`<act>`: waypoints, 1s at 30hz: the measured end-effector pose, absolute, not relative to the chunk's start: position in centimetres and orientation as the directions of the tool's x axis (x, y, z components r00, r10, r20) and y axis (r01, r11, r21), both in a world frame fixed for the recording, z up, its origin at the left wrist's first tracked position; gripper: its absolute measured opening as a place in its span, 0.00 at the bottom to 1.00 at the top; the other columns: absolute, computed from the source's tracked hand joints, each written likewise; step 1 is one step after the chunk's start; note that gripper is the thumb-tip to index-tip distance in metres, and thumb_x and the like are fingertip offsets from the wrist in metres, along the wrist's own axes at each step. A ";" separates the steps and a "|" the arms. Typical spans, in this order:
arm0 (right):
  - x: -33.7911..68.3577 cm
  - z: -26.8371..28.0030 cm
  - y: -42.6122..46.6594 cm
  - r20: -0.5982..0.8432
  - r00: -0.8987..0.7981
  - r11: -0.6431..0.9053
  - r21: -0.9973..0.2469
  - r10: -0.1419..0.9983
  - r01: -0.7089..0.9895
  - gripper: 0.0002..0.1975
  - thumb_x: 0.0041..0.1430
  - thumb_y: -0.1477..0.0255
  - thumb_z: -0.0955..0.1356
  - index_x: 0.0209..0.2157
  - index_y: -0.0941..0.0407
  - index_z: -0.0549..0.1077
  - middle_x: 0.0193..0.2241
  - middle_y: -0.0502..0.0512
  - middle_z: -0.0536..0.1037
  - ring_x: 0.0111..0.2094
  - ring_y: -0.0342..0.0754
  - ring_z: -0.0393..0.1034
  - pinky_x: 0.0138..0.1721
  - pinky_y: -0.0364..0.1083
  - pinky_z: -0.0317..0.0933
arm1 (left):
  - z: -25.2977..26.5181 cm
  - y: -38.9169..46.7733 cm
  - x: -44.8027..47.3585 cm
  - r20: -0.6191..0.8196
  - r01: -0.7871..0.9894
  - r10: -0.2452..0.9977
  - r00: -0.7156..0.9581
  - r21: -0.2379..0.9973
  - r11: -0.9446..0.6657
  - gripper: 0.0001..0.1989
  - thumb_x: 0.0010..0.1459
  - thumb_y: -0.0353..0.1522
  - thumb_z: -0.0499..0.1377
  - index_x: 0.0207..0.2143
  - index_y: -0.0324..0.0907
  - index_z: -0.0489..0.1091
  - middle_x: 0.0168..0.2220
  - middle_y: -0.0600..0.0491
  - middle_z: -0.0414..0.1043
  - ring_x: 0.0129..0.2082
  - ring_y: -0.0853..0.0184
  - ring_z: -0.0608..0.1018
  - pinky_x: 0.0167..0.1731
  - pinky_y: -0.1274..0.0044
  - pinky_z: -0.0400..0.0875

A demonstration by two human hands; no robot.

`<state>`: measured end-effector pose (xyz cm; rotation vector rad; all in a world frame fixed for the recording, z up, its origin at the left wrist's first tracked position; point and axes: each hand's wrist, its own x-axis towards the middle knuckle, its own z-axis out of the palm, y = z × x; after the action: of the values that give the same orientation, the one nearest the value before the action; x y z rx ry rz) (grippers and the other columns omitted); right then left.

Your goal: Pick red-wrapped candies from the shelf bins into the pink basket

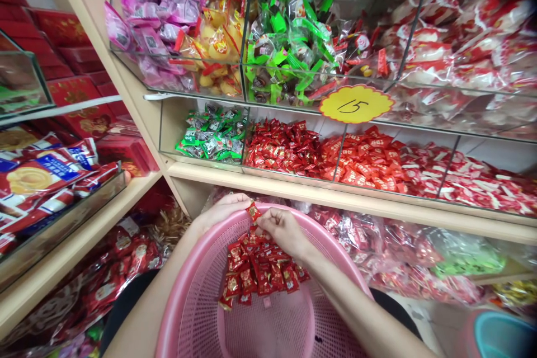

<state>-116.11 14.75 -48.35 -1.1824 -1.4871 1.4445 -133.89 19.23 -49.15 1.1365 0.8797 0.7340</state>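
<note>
A pink plastic basket [178, 285] with mesh walls stands in front of me, between my forearms. Red and gold wrapped candies [266, 271] lie heaped inside it, toward the far side. Over the far rim, my left hand [226, 207] has its fingertips closed at the upper end of one small red wrapped candy [253, 211]. My right hand [283, 229] reaches above the heap, thumb and fingers pinched at the same candy's lower right edge. The right hand's curled fingers partly hide the candies below.
Glass-fronted bins of red candies [285, 148] and orange-red candies [369, 159] run along the shelf [293, 193] behind the basket. A yellow price tag [356, 103] hangs above. Bagged sweets [390, 240] fill the level below. A blue tub [503, 335] sits at lower right.
</note>
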 end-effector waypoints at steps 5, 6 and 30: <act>-116.2 -48.3 14.5 -0.087 -0.308 -0.053 -0.992 0.948 0.116 0.11 0.50 0.64 0.65 0.23 0.57 0.68 0.18 0.48 0.72 0.18 0.39 0.58 0.20 0.39 0.51 | -49.3 19.6 -134.0 -0.185 -0.023 0.870 0.457 0.976 0.219 0.11 0.47 0.35 0.61 0.29 0.36 0.68 0.28 0.56 0.67 0.28 0.74 0.68 0.32 0.81 0.60; -116.0 -48.2 14.6 -0.078 -0.326 -0.041 -0.992 0.942 0.119 0.11 0.50 0.64 0.65 0.23 0.58 0.68 0.19 0.48 0.72 0.18 0.39 0.58 0.21 0.39 0.51 | -49.3 19.7 -134.1 -0.174 -0.015 0.873 0.455 0.979 0.203 0.10 0.47 0.35 0.61 0.29 0.36 0.68 0.29 0.55 0.68 0.29 0.73 0.69 0.33 0.81 0.60; -115.9 -48.9 14.0 -0.015 -0.245 0.048 -0.968 0.969 0.248 0.15 0.53 0.60 0.63 0.27 0.59 0.68 0.20 0.50 0.71 0.20 0.40 0.60 0.21 0.40 0.54 | -48.9 19.4 -134.1 -0.221 -0.023 0.858 0.463 0.965 0.261 0.12 0.43 0.34 0.63 0.28 0.36 0.66 0.27 0.55 0.68 0.26 0.74 0.69 0.30 0.81 0.61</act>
<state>-115.86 13.95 -48.90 -1.2558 -1.5939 1.2460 -134.12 19.41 -48.92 1.1547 0.9093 0.7240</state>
